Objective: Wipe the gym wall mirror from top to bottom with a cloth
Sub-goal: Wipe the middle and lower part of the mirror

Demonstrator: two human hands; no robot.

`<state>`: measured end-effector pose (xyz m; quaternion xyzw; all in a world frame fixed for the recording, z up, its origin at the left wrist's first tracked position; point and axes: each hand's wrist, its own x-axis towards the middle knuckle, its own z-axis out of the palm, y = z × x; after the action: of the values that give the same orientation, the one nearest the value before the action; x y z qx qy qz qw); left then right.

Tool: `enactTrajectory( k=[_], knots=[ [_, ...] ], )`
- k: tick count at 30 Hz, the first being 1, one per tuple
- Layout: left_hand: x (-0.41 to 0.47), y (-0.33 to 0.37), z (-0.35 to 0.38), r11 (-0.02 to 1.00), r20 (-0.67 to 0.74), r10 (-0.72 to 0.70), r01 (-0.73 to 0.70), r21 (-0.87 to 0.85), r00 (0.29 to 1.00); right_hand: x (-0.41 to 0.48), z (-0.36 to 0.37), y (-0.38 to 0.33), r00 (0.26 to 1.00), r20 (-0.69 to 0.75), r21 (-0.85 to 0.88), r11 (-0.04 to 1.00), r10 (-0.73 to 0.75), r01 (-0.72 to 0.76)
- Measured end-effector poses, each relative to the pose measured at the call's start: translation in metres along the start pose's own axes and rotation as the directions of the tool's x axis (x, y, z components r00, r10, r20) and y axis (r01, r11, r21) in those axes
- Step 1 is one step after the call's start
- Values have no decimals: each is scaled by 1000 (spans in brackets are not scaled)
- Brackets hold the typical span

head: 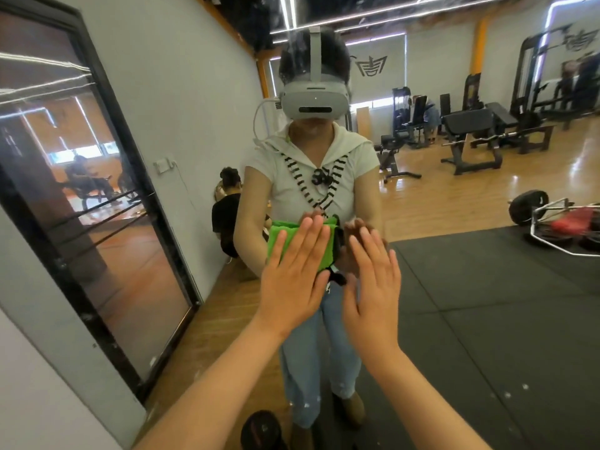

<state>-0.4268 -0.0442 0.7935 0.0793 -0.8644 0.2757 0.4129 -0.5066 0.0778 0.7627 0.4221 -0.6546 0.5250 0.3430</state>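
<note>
Left hand (292, 274) presses the green cloth (281, 232) flat on the mirror (454, 206) at mid-height, fingers straight and together. Right hand (373, 287) is flat just beside it, fingers straight, slightly spread. Reflected benches (470, 125) and barbell (527, 209) show right; a black-framed door (97, 206) stands left.

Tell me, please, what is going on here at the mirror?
A person is standing close to the gym wall mirror and wiping it. The left hand presses a green cloth flat against the glass with straight fingers, about level with the waist of the person's reflection. The right hand is open beside it, holding nothing, with its fingertips at or very near the glass. The picture does not show how much of the mirror has been wiped.
</note>
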Motion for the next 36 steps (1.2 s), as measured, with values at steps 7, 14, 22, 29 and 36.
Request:
enactTrajectory(
  k=[7, 14, 22, 29, 36],
  knots=[
    [5, -36, -18, 952, -18, 96, -97, -291, 995, -12, 8, -53, 997, -68, 164, 986, 43, -31],
    [-1, -73, -26, 980, -145, -110, 83, -182, 983, -10, 59, -67, 999, -12, -195, 980, 48, -49],
    [-34, -104, -15, 956, -255, -268, 223, -191, 929, -4, 94, -89, 984, -102, -311, 935, 144, -169],
    [-33, -103, -4, 968, -293, -243, 214, -130, 925, -1, 116, -72, 971, -216, -336, 927, 99, -169],
    [-33, -103, -2, 967, -301, -248, 215, -139, 921, 9, 83, -22, 973, -216, -396, 918, -79, -13]
  ],
)
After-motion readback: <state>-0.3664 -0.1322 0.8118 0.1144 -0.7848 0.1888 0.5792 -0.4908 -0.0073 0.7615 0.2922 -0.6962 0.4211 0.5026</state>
